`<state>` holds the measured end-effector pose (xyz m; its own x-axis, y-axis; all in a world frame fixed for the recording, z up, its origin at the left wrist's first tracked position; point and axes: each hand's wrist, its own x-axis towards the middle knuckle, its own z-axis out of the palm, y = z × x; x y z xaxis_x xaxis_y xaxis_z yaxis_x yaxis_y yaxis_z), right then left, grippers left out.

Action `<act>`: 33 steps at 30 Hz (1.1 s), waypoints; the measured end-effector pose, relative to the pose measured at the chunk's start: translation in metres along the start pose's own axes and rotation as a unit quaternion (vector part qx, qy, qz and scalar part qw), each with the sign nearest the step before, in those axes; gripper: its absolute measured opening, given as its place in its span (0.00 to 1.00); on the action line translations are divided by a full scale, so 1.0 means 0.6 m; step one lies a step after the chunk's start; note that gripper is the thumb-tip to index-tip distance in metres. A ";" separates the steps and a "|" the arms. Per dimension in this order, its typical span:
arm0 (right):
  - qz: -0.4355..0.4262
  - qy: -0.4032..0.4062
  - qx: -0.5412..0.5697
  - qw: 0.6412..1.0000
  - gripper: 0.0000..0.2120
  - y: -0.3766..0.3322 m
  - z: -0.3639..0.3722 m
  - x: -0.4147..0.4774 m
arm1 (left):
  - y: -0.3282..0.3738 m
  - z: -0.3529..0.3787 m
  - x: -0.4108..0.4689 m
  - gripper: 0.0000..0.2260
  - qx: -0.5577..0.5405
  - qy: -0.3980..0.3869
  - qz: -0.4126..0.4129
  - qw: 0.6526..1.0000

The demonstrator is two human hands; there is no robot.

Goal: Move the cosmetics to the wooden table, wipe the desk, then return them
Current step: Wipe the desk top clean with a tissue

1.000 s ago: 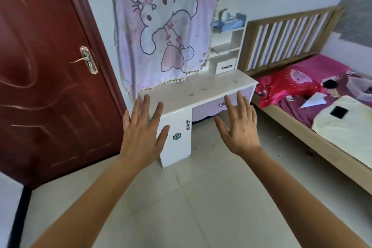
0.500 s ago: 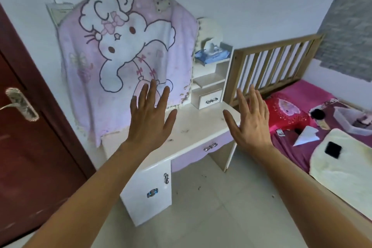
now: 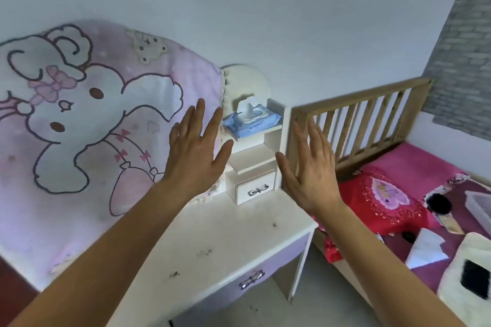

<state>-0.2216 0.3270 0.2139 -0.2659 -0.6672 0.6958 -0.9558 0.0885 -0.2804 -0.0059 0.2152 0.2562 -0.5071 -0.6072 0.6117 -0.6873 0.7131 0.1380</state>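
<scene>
Closer now, left hand and right hand hover spread and empty above the desk; dark smudges show, so wiping seems undone.

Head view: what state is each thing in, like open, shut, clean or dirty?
Left hand, open, holding nothing.
Right hand, open, holding nothing.
Wet wipes pack, lid flipped up, on top shelf.
Small drawer, shut.
Desk drawer, shut.
Desk top, speckled with dark dirt.
Pink blanket, draped upright behind desk.
</scene>
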 end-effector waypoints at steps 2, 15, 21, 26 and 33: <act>-0.010 -0.023 0.004 1.000 0.31 0.057 0.025 0.044 | 0.005 0.034 0.043 0.28 0.002 -0.007 -0.033 0.999; -0.021 -0.138 0.094 0.986 0.27 0.257 0.260 0.262 | -0.030 0.269 0.240 0.34 0.034 -0.099 -0.141 0.984; -0.076 -0.224 0.076 0.969 0.23 0.302 0.362 0.363 | -0.078 0.398 0.321 0.28 -0.025 -0.102 -0.109 0.988; -0.098 -0.232 0.089 0.964 0.19 0.340 0.411 0.441 | -0.083 0.490 0.393 0.24 -0.090 -0.056 -0.169 0.980; -0.128 -0.247 0.156 0.948 0.11 0.351 0.483 0.511 | -0.090 0.564 0.438 0.11 -0.091 0.074 -0.222 0.968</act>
<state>-0.4679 -0.0736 0.1766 0.1347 -0.9087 0.3952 -0.8768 -0.2950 -0.3796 -0.2783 -0.1014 0.1457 -0.0927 -0.8209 0.5635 -0.7110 0.4507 0.5397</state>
